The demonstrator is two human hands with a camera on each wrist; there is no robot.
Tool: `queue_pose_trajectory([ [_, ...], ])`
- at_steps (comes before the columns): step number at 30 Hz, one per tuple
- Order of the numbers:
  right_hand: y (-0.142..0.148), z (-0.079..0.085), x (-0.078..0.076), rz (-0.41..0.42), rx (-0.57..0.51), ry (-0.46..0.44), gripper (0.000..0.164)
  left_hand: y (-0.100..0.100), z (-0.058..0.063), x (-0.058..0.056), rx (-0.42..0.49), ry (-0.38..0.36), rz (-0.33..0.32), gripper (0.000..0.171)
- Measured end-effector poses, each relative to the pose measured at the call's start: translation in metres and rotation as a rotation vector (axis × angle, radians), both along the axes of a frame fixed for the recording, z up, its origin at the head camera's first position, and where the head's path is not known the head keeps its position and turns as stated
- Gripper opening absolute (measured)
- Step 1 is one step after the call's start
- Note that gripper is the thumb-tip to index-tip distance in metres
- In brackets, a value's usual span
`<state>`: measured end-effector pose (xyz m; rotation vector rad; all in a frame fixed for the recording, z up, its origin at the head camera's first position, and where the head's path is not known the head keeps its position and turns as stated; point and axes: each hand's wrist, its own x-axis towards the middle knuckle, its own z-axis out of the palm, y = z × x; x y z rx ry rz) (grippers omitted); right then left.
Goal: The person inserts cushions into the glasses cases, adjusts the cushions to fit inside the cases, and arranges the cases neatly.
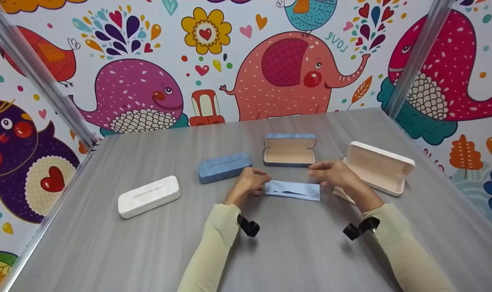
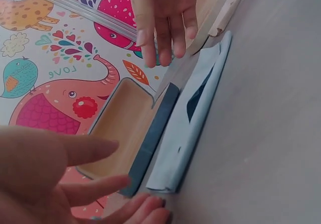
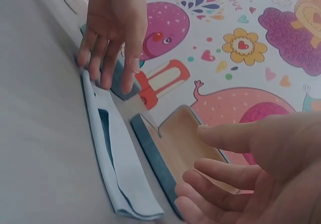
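Observation:
A light blue folded cloth pouch (image 1: 292, 190) with a slit along its flap lies flat on the table between my hands. My left hand (image 1: 251, 181) is at its left end, fingers extended; whether the fingertips touch it I cannot tell. Off the pouch's right end hovers my right hand (image 1: 331, 172), fingers loosely extended and holding nothing. Just behind the pouch stands an open blue glasses case (image 1: 290, 156) with a beige lining. An open white glasses case (image 1: 376, 170) is behind my right hand, which partly hides a pale folded cloth (image 1: 343, 195).
A closed blue glasses case (image 1: 225, 167) lies behind and left of my left hand. Farther left is a closed white glasses case (image 1: 149, 196). The grey table (image 1: 148, 251) meets printed cartoon walls (image 1: 229, 73) with metal corner posts.

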<state>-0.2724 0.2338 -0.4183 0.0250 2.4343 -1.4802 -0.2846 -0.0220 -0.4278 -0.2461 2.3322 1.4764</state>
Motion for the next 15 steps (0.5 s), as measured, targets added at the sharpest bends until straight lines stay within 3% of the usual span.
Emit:
queue_pose_trajectory([
  [5,0.008,-0.006,-0.003,-0.009,0.018,0.001,0.043,0.003,-0.003,-0.004,-0.06,0.016,-0.022,0.033],
  [15,0.017,-0.017,-0.004,0.003,-0.011,-0.034,0.045,-0.002,-0.007,-0.004,-0.164,0.09,-0.152,0.03],
])
